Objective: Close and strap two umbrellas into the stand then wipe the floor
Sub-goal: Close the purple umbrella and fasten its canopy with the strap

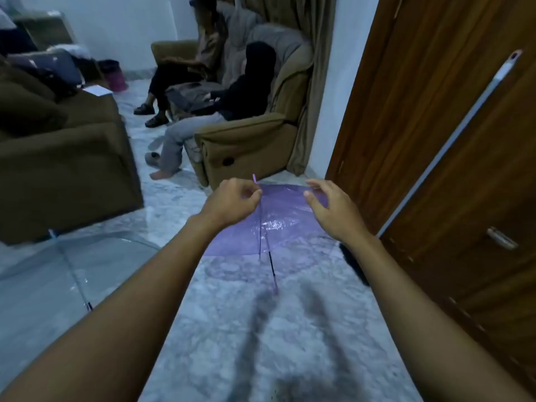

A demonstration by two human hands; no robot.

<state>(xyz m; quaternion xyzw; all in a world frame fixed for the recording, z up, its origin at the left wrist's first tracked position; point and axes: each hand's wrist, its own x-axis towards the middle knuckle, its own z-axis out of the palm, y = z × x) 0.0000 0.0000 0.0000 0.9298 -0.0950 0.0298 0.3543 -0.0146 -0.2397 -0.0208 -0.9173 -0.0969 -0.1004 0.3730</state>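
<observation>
An open, see-through purple umbrella (285, 220) lies on the marble floor (290, 329) in front of me, its thin shaft running toward me. My left hand (232, 203) pinches the umbrella's purple tip at the top of the canopy. My right hand (333, 210) hovers over the canopy's far right edge with fingers spread and loosely bent, touching or almost touching the plastic. A second open umbrella (78, 265), clear and colourless, lies on the floor at the left. No umbrella stand is in view.
A brown wooden door (452, 146) with a long metal handle stands close on the right. A brown armchair (61, 158) sits at left, a tan recliner (252, 143) ahead with two seated people, their feet on the floor.
</observation>
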